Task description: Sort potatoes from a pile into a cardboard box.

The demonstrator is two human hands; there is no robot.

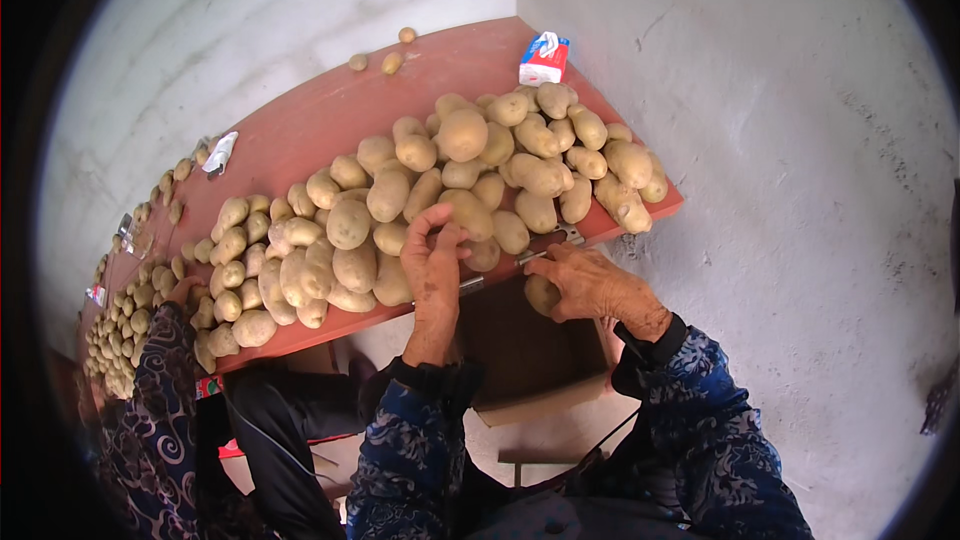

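My left hand (433, 265) is raised at the front of a potato pile (350, 225), its fingers loosely curled and apart. Nothing shows between them. Just behind its fingertips lies a large potato (468, 215). My right hand (590, 285) is closed on a potato (542, 294) just past the table's front edge, above an open cardboard box (530, 405). Beside its fingers a shiny metal piece (560, 236) lies at the edge; its kind cannot be made out. A narrow metal strip (470, 285) shows next to my left wrist.
The red-brown table (455, 55) runs from the left to the wall corner. A red, white and blue tissue pack (545, 58) stands at the far right. A co-worker's hand (183, 292) reaches into potatoes on the left. Smaller potatoes (125, 325) are heaped beyond it.
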